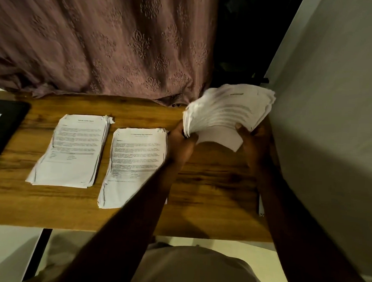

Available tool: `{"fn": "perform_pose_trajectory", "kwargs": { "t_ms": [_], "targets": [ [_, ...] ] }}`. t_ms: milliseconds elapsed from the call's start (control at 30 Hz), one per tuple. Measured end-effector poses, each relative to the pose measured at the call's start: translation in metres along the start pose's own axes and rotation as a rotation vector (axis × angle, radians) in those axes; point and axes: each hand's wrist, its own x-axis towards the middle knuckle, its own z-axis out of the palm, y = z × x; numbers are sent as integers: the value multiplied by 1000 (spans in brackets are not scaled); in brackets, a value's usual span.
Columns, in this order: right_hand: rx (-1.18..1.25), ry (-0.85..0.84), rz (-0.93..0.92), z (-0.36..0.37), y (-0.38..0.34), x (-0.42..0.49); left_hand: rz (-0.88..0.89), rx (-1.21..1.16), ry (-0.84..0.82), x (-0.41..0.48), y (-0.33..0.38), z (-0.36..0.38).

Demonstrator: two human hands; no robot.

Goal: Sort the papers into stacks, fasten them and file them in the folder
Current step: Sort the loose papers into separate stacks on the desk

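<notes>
Sorting looks to be the step in hand: two piles lie finished-looking on the wood, a loose bundle is held up in the air, and no clip or staple shows anywhere. The internship stack [137, 160], with a printed title at its head, lies flat near the middle of the wooden table [210, 195].

To its right and raised off the wood is the fanned bundle [226, 112], grasped by both hands. The left hand [181, 144] curls round the bundle's left edge, just beside the internship stack's far right corner. The right hand [255, 144] grips the lower right side with the thumb on top. The sheets are too blurred to read.

The next move probably calls for one hand to keep the fan clamped while the other pinches off a single sheet. That sheet's heading would be checked, and it would go on the matching pile or start a third on the bare wood right of the internship stack. Fanned this loosely, the sheets could slip.

Left of the internship stack lies a second stack [73, 151], one top corner curled. Farther left is a dark flat thing [4, 128], perhaps the folder; I cannot tell. Behind the internship stack a mauve patterned curtain [112, 41] hangs to the table's far edge. A pale wall [331, 104] stands to the right, and the light is dim.
</notes>
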Motion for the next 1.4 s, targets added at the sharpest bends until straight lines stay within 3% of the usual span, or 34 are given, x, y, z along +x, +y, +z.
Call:
{"fn": "perform_pose_trajectory", "kwargs": {
  "t_ms": [67,167,367,467,600,933,1200,1300,1400],
  "targets": [
    [22,-2,-54,4,-19,-8,74,5,-2,-2,7,-5],
    [22,-32,-131,8,-31,-16,43,-40,-4,-3,9,-9],
    [-137,-60,45,14,13,-28,-86,73,-96,-4,-21,-9],
    [-154,-48,145,12,25,-33,-65,100,-120,-4,-23,-9],
    [-145,-26,123,9,24,-32,28,71,-81,-5,-20,-13],
    [-254,-129,102,7,24,-27,28,75,-130,-7,-12,-18],
    [-485,-432,369,1,41,-41,-264,290,-289,-10,-42,-23],
    [-616,-459,404,6,52,-58,-363,203,-347,-25,-59,-22],
    [-665,-432,435,6,65,-68,-327,206,-413,-36,-74,-22]
  ]
}}
